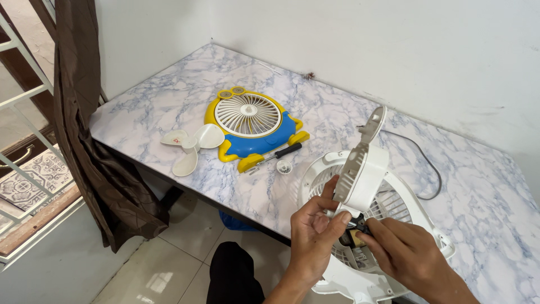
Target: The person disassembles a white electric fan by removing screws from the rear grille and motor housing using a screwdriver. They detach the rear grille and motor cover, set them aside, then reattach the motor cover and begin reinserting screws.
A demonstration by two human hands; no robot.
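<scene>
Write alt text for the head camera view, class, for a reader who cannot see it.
Two bare hands work on a white fan housing at the near edge of a marble-patterned table: the left hand holds a white part, the right hand pinches a small black piece. Farther back lie a yellow-and-blue fan grille, a white fan blade and a screwdriver.

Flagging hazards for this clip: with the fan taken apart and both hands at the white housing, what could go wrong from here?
1. The white fan housing overhangs the table edge; pressure from the left hand or right hand might tip it off.
2. The small cap by the screwdriver lies near that edge and could get knocked off.
3. The loose cord could snag.
</scene>
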